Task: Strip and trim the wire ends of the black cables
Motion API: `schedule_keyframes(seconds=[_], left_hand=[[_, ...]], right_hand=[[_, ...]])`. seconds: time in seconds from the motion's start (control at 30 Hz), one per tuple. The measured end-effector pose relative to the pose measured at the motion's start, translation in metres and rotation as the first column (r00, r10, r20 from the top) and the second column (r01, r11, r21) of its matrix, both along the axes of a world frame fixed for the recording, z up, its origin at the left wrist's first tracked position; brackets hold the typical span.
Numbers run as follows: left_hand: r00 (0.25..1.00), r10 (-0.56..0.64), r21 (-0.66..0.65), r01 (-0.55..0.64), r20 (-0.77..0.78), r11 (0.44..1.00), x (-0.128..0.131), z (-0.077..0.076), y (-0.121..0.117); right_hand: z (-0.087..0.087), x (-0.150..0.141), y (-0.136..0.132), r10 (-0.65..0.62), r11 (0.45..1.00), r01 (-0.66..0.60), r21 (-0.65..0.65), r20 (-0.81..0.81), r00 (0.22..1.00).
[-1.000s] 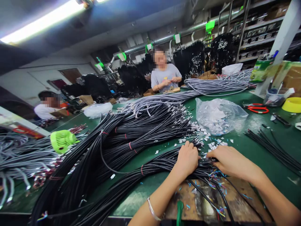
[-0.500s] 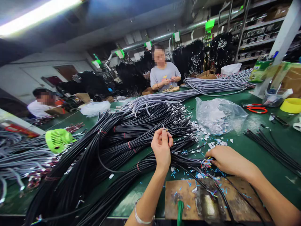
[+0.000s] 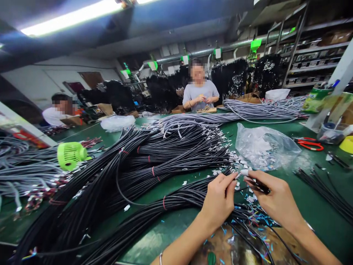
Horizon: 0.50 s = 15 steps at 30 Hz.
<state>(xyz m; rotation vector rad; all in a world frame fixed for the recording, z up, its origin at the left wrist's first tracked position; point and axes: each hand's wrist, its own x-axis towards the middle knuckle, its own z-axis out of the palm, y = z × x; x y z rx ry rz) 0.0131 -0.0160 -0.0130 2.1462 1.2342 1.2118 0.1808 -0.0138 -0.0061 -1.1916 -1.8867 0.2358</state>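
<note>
My left hand (image 3: 219,200) and my right hand (image 3: 275,198) meet over the near end of a long bundle of black cables (image 3: 154,206) on the green table (image 3: 309,191). The right hand grips one black cable end (image 3: 256,185) between thumb and fingers. The left hand's thumb and forefinger pinch at a small white piece (image 3: 244,172) at that cable's tip. Stripped coloured wire ends (image 3: 256,217) fan out just below both hands.
A clear plastic bag of small white parts (image 3: 264,147) lies just beyond my hands, with loose white bits around it. Red scissors (image 3: 310,144), a green fan (image 3: 70,155), grey cables (image 3: 256,106) and more black cables (image 3: 325,187) lie around. Two other people work across the table.
My left hand came back right from the raised position over the bundle and joined the right hand. The right hand lifted a cable end off the pile. The camera tilted up slightly.
</note>
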Motion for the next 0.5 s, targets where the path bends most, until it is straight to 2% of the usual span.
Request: schedule_keyframes(seconds=[0.1,0.2,0.33,0.5], left_hand=[[0.999,-0.030,-0.001,0.030,0.011,1.000,-0.004,-0.002,0.000],[0.997,-0.048,0.054,0.052,-0.064,0.997,-0.006,-0.007,0.003],[0.986,0.046,0.137,-0.024,-0.162,0.990,-0.006,-0.016,0.011],[0.976,0.057,0.078,-0.042,-0.208,0.996,-0.005,-0.017,0.014]], right_hand=[[0.000,-0.003,-0.002,0.030,0.999,-0.030,-0.038,-0.005,1.000],[0.001,-0.002,0.001,0.049,0.998,-0.049,-0.048,-0.009,0.999],[-0.003,-0.003,0.006,0.006,0.999,-0.009,0.050,0.047,0.999],[-0.010,-0.006,0.011,-0.056,0.990,0.031,0.135,0.184,0.981]])
